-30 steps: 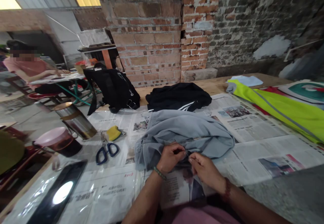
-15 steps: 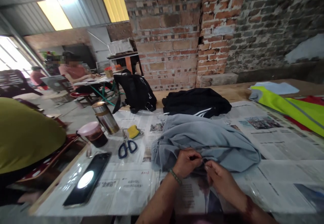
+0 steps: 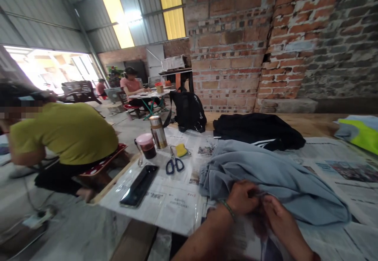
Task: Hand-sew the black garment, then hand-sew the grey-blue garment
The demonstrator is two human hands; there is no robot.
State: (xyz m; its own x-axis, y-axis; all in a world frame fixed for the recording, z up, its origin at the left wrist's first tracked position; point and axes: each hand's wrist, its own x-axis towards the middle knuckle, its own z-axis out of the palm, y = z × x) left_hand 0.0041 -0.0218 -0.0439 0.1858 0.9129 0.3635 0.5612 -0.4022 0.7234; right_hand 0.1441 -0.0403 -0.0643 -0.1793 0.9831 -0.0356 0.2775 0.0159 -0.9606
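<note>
A grey garment lies bunched on the newspaper-covered table. My left hand is at its near edge, fingers closed on the cloth. Close beside it, my right hand has thumb and fingers pinched together. Whatever sits between those right fingertips is too small and blurred to name. A pair of scissors with dark blue handles rests to the left, with a small yellow piece by its blades.
A smartphone, a pink-lidded cup and a steel flask stand or lie at left. Behind are a black backpack, black clothing and a yellow-green garment. A person in an olive shirt sits nearby.
My view has swung left, so the table's things appear further right and more of the seated person shows. Both hands stay close together at the grey garment's near edge.
</note>
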